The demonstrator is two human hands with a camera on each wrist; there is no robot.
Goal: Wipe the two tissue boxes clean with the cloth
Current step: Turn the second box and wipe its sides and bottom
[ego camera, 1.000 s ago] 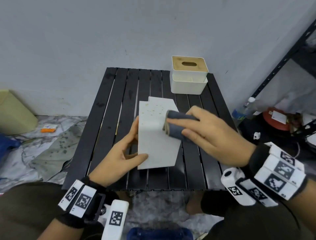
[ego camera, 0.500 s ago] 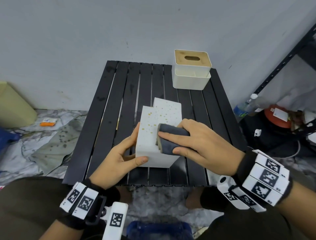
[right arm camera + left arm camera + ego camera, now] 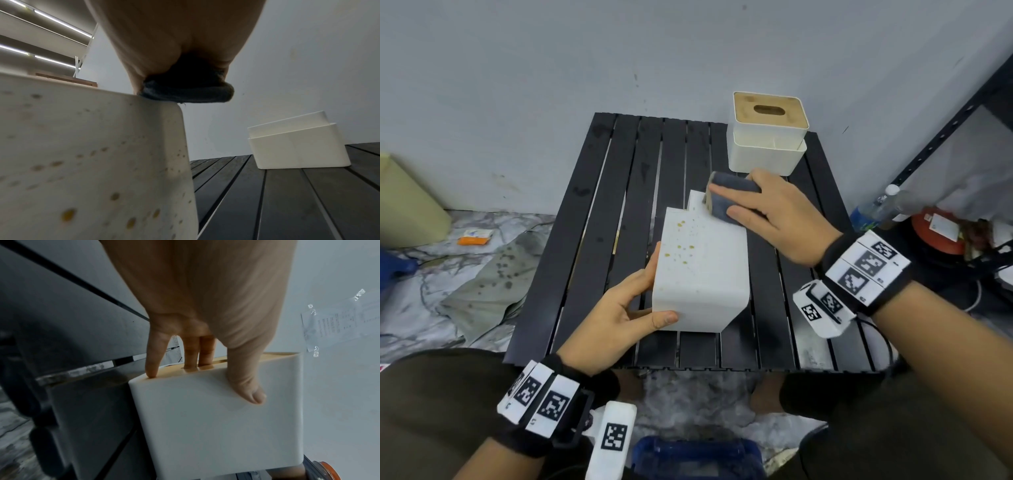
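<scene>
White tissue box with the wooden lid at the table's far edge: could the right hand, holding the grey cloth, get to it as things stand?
Probably yes: the right hand with the grey cloth is just in front of the wooden-lidded white tissue box, with only bare black slatted table between.

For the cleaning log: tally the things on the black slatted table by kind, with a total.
White plastic tissue boxes: 2, the stained one that the left hand holds and the wooden-lidded one at the far edge.
Dark grey cloths: 1, gripped by the right hand.
Total: 3.
</scene>
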